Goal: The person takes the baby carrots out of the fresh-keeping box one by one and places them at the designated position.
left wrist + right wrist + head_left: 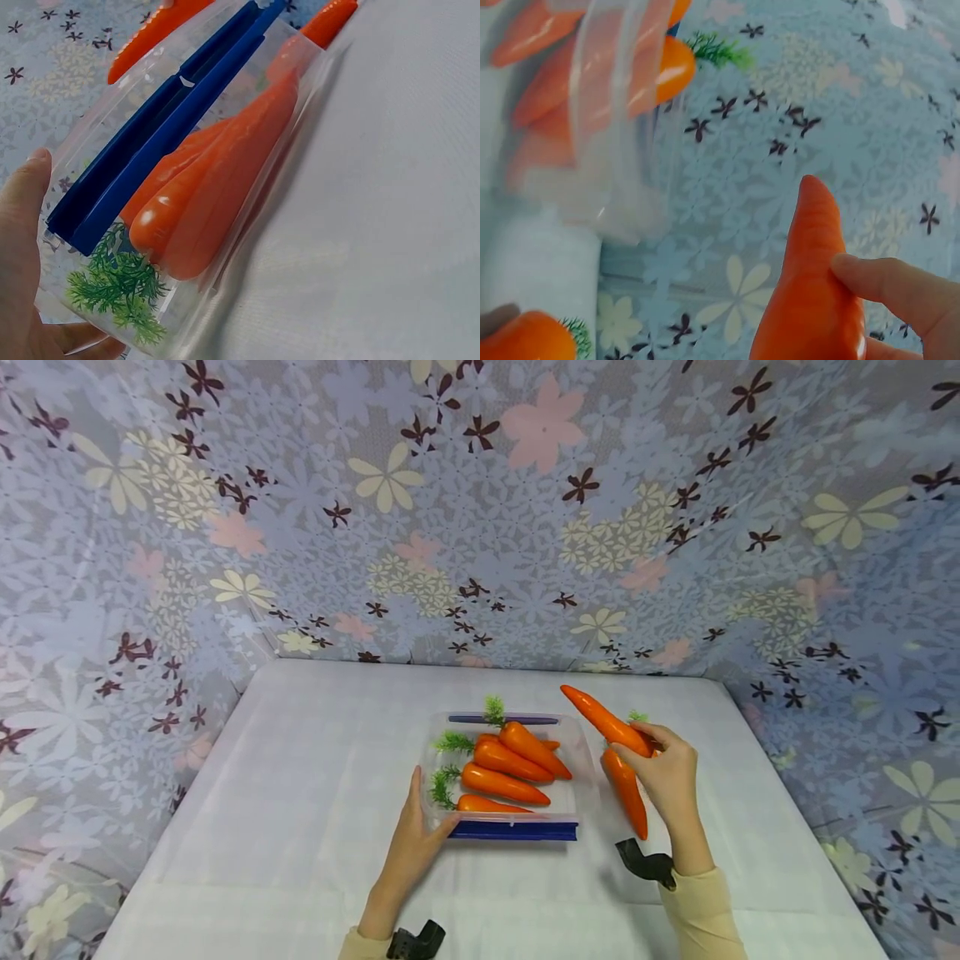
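Observation:
A clear plastic container (587,760) with blue side clips (517,832) holds several orange toy carrots (504,783) with green leafy tops, most lying with their tips to the right. My left hand (415,828) grips its near left corner, thumb on the near side and fingers along the left wall. To the right of the container, my right hand (670,774) holds one carrot (600,714) raised, tip pointing up and left; in the right wrist view the thumb presses its side. Below it another carrot (628,797) lies on the table, partly hidden by the hand.
A white cloth covers the table (315,760). Behind and at both sides hangs a floral fabric (465,527). Black straps with wrist cameras (647,865) sit on both wrists.

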Motion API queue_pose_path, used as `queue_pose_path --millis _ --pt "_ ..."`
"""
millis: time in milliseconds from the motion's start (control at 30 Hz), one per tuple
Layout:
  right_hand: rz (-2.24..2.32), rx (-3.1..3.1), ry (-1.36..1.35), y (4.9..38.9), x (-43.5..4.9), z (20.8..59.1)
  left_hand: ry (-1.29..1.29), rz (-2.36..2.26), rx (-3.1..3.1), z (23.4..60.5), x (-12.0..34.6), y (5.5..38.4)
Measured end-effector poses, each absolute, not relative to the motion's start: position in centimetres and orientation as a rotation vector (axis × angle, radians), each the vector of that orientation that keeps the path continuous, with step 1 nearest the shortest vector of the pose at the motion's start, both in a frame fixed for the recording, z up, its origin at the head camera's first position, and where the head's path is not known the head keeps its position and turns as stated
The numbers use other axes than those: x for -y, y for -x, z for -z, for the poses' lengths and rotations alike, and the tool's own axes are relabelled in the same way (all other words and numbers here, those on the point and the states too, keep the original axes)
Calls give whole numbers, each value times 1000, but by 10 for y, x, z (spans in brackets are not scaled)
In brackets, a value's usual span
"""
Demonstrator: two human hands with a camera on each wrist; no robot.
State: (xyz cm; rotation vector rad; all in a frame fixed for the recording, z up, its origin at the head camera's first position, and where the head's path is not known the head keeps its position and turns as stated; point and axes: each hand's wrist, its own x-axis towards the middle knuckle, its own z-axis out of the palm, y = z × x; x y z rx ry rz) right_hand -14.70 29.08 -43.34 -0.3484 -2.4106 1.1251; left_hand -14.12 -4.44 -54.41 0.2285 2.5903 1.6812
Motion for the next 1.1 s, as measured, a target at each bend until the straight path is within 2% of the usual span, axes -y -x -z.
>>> queue_pose_path --millis 1100 --pt "-1136 2372 702 127 -360 479 -234 -1701 -2571 546 43 142"
